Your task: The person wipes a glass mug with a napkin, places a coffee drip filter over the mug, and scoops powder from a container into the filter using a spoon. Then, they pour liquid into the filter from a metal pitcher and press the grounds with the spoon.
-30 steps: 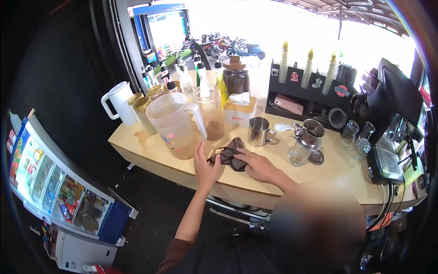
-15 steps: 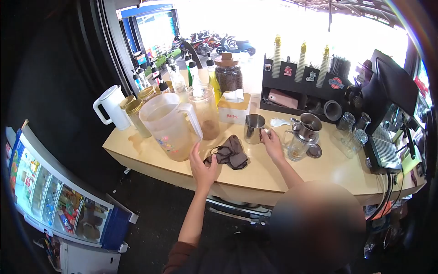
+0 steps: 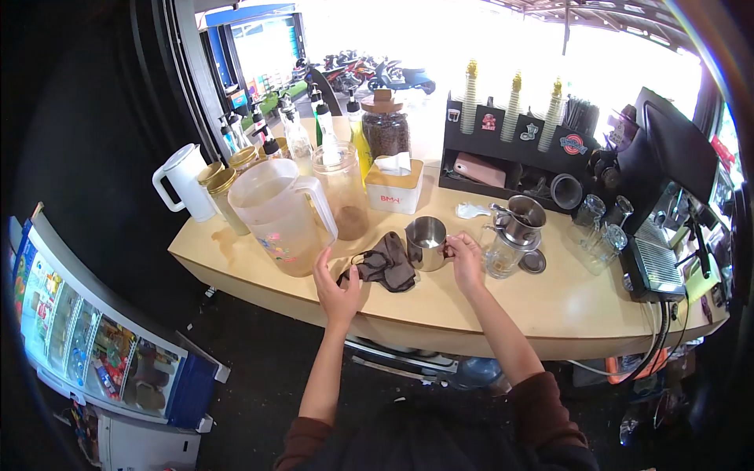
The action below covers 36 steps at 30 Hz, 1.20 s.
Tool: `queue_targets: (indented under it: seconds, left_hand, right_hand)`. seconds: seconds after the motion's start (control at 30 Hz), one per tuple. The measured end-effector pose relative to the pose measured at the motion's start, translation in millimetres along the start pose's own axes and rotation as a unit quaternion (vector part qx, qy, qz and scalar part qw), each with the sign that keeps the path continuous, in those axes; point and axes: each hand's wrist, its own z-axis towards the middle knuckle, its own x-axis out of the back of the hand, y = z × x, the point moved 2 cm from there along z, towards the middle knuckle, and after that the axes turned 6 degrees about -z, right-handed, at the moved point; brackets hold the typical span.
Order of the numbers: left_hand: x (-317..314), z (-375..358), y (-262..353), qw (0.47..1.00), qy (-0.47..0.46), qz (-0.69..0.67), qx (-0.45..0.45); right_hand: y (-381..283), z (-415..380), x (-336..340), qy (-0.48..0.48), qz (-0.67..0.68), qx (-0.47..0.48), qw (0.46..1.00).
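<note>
Head view, one moment at a wooden counter (image 3: 487,302).

Right hand (image 3: 465,259) is gripping the handle side of a steel cup (image 3: 426,243), fingers closed around it at the cup's 3 o'clock edge. The cup is standing upright on the counter, open top showing, near the counter's middle.

Left hand (image 3: 338,284) is lying at the front counter edge, fingers spread and loose, thumb tip just touching the 9 o'clock corner of a dark cloth (image 3: 385,264); it is not gripping anything. The cloth is lying crumpled and flat between the two hands, its 3 o'clock side touching or just beside the steel cup; I cannot tell which.

Surroundings: a large translucent pitcher (image 3: 281,216) is standing at 11 o'clock from the left hand, close to the fingertips but apart from them. A glass jar (image 3: 342,191) with brown contents at the bottom is sitting just behind the cloth, at its 11 o'clock. A tissue box (image 3: 393,187) is sitting at 12 o'clock from the cloth. A glass mug carrying a metal filter (image 3: 510,235) is standing just beside the right hand, at its 2 o'clock. A white jug (image 3: 183,180) is standing at the counter's far 9 o'clock end.
</note>
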Motion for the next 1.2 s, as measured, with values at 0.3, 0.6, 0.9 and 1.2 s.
queue_targets:
  seconds: [0.3,0.6,0.9,1.2]
  left_hand:
    - [-7.3,-14.1,25.9,0.999,-0.025,-0.013,-0.04]
    - [-63.6,-17.6,46.6,0.936,-0.307,0.138,-0.106]
    - [-133.9,3.3,33.1,0.921,-0.327,0.191,-0.087]
    - [-130.2,-1.3,35.2,0.939,-0.299,0.144,-0.091]
  right_hand:
    - [-9.1,-7.1,-8.9,-0.007,0.026,-0.011,1.0]
    - [-67.1,-66.4,17.1,0.015,0.046,-0.011,0.999]
    - [-125.3,-115.3,108.6,0.129,0.033,0.03,0.991]
    - [-130.7,-99.9,212.6,0.254,-0.028,0.118,0.96]
